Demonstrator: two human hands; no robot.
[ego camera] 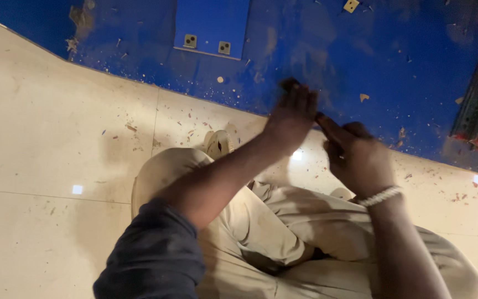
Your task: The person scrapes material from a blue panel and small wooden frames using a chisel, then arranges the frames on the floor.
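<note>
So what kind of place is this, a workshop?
Probably a woodworking or fit-out site. A blue board lies on a tiled floor, strewn with chips and dust, and a small blue panel carries two metal fittings.

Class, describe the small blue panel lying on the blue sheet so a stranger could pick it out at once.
Start at the big dusty blue sheet covering the top of the view. At its upper middle lies a cleaner rectangular blue panel. Unlike the scattered wood chips around it, it carries two small pale square fittings along its near edge.

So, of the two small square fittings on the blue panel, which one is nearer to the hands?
The right-hand square fitting, sitting slightly lower than the left one.
</note>
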